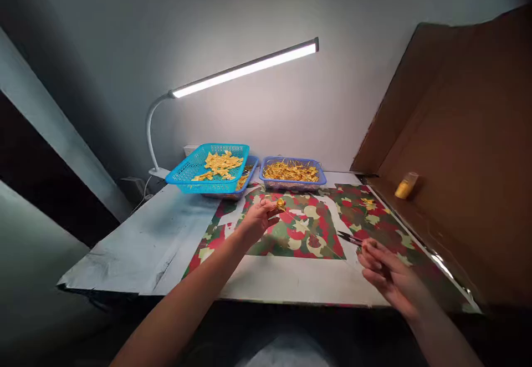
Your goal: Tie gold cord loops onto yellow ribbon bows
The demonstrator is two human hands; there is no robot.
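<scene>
In the head view my left hand (262, 216) is closed, thumb and fingers pinching a small shiny gold piece (281, 204) above the patterned mat (291, 243). A thin pale thread or wire (318, 238) slants from near that piece down to the right, and its far end is hard to make out. My right hand (384, 270) is closed around a small dark tool with two pointed prongs (349, 238), which are slightly apart at the tips. Whether it is tweezers or snips I cannot tell. The tool points left, well apart from the gold piece.
Behind my left hand, a turquoise basket (187, 181) of gold leaf-shaped pieces rests over a blue basket (254, 163). Another blue basket (323, 177) holds gold stemmed pieces. A lit lamp (245, 71) spans above. Cardboard (465, 134) walls the right side, near a yellow-filled container (405, 186).
</scene>
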